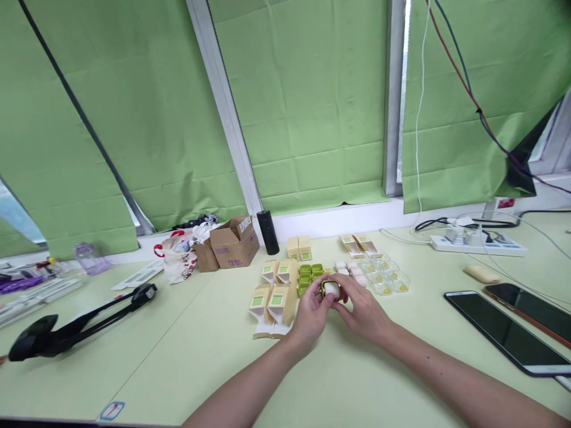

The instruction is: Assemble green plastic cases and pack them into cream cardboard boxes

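Observation:
Both my hands meet over the middle of the pale green table (187, 362). My left hand (311, 314) and my right hand (363, 309) pinch together a small green case with a white piece in it (331, 289). Behind it lie more green cases (310, 274), several small white pieces (352, 271) and several clear plastic lids (387, 274). To the left stand several beige folded cartons with green squares (275, 296).
A brown cardboard box (233, 242), a bag (178, 255) and a black cylinder (268, 232) sit at the back. A black folded stand (80, 324) lies left. Two phones (508, 330) and a power strip (477, 241) with cables lie right.

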Tool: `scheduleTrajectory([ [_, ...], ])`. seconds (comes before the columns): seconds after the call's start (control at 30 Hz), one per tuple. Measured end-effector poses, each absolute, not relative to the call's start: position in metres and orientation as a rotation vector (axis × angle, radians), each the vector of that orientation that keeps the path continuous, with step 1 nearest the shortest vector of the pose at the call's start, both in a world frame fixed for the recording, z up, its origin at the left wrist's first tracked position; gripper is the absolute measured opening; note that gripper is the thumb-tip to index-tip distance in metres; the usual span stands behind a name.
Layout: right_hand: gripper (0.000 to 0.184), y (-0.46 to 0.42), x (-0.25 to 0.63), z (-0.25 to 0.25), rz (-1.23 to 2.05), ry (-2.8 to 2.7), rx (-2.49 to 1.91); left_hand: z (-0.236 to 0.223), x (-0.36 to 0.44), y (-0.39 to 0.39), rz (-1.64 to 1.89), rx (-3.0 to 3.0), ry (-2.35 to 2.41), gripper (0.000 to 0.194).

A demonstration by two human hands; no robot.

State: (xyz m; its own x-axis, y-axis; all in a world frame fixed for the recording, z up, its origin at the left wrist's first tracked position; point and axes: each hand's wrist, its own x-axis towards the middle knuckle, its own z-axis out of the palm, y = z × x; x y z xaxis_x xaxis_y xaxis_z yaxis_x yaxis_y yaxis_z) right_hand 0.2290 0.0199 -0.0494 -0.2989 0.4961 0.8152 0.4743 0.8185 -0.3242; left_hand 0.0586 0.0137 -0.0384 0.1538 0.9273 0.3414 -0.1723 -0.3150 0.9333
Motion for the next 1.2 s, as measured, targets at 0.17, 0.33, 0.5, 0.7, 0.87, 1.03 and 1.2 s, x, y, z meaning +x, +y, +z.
scheduleTrajectory([
  [0.17, 0.051, 0.020, 0.228, -0.048, 0.113, -1.896, -0.765, -0.041, 0.054, 0.020, 1.340, 1.330, 0.749, 0.081],
  [0.33, 0.039, 0.021, 0.229, -0.048, 0.151, -1.863, -0.818, -0.038, 0.052, 0.018, 1.296, 1.305, 0.683, 0.086],
  [0.5, 0.031, 0.020, 0.229, -0.042, 0.360, -1.746, -0.852, -0.030, 0.046, 0.010, 1.258, 1.417, 0.744, 0.079],
  [0.7, 0.037, 0.026, 0.230, -0.037, 0.740, -1.503, -0.854, -0.027, 0.034, 0.009, 1.411, 1.909, 1.083, 0.050],
  [0.87, 0.057, 0.030, 0.230, -0.033, 1.026, -1.338, -0.749, -0.027, 0.032, 0.010, 1.501, 2.424, 1.169, 0.053],
  [1.03, 0.064, 0.029, 0.231, -0.027, 1.233, -1.285, -0.738, -0.028, 0.035, 0.010, 1.473, 2.670, 1.185, 0.060],
  [1.2, 0.063, 0.026, 0.229, -0.027, 1.298, -1.271, -0.762, -0.028, 0.035, 0.012, 1.477, 2.763, 1.169, 0.063],
])
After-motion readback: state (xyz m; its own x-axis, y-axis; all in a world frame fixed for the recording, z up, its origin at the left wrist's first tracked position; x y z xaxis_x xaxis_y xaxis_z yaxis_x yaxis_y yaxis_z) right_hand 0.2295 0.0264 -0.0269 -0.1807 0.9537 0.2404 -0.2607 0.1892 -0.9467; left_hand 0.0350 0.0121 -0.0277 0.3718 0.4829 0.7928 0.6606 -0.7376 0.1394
